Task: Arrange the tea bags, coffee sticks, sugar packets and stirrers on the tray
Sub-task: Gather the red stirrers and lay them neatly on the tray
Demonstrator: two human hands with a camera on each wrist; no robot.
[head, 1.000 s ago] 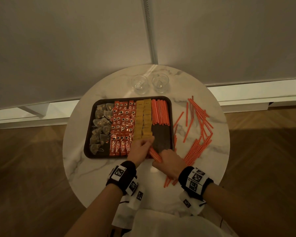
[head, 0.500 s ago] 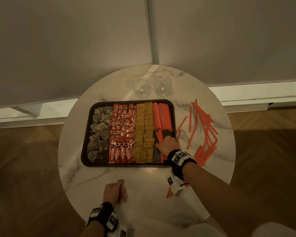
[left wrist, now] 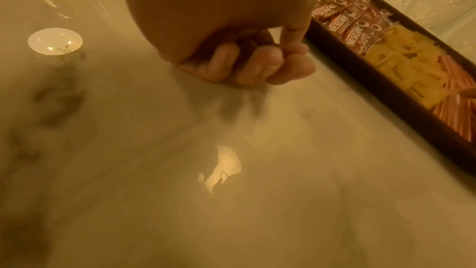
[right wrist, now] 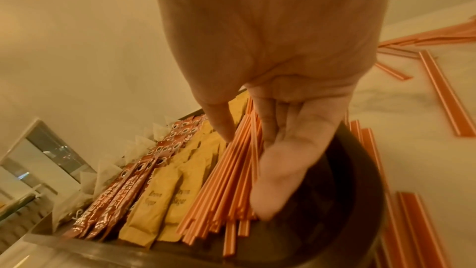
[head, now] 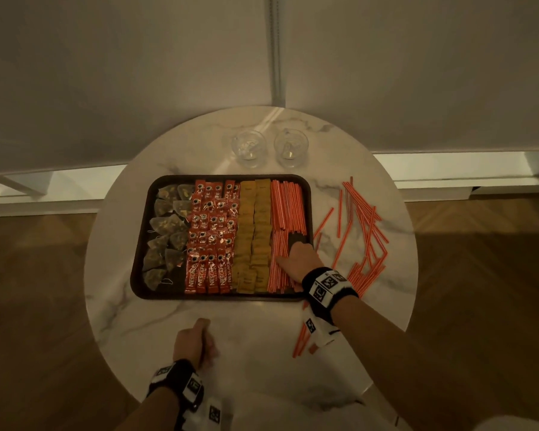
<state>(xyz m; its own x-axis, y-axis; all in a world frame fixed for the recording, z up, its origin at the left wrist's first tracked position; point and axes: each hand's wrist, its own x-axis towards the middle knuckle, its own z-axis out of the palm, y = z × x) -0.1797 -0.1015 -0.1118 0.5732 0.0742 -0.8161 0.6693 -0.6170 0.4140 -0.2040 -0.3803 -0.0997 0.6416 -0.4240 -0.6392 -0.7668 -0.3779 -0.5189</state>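
A dark tray (head: 218, 296) holds columns of tea bags (head: 165, 231), red coffee sticks (head: 210, 237), yellow-brown sugar packets (head: 252, 237) and orange stirrers (head: 288, 206). My right hand (head: 299, 259) rests in the tray's near right part. Its straight fingers (right wrist: 283, 150) lie against a near row of stirrers (right wrist: 226, 180), and the thumb touches them beside the sugar packets (right wrist: 165, 197). My left hand (head: 196, 340) sits on the marble table in front of the tray. In the left wrist view its fingers (left wrist: 247, 62) are curled into a fist that holds nothing.
Many loose stirrers (head: 364, 231) lie scattered on the table right of the tray, and a few (head: 302, 340) lie under my right forearm. Two small glasses (head: 249, 148) (head: 291, 147) stand behind the tray. The round table's edge is close on all sides.
Both hands held a stirrer bundle at the tray's near edge. The left hand drew back to the table front and the right laid the bundle in the tray and slid nearer.
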